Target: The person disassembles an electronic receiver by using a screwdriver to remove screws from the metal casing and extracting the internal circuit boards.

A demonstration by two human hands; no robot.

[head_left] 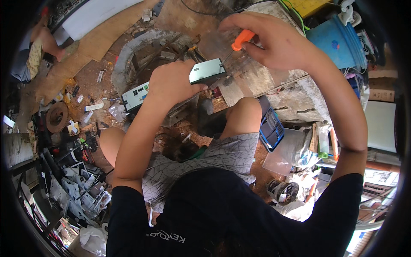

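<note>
A long, narrow electronic device (208, 71) with a pale metal panel and port cutouts at its left end lies tilted across the view. My left hand (171, 82) is wrapped round its middle, hiding that part. In my right hand (274, 40) is a screwdriver (244, 39) with an orange handle, gripped between thumb and fingers. Its thin shaft slants down to the left, and the tip is at a small dark screw spot near the panel's right end. Whether the tip sits in a screw head is too small to tell.
Behind the device is a round concrete ring (122, 64). Scrap parts (79, 188) are heaped at the left, near a rusty disc (56, 116). A blue tool case (272, 128) lies beside my knee. At the right stands a blue bucket (336, 45). Another person's leg (45, 40) shows at far left.
</note>
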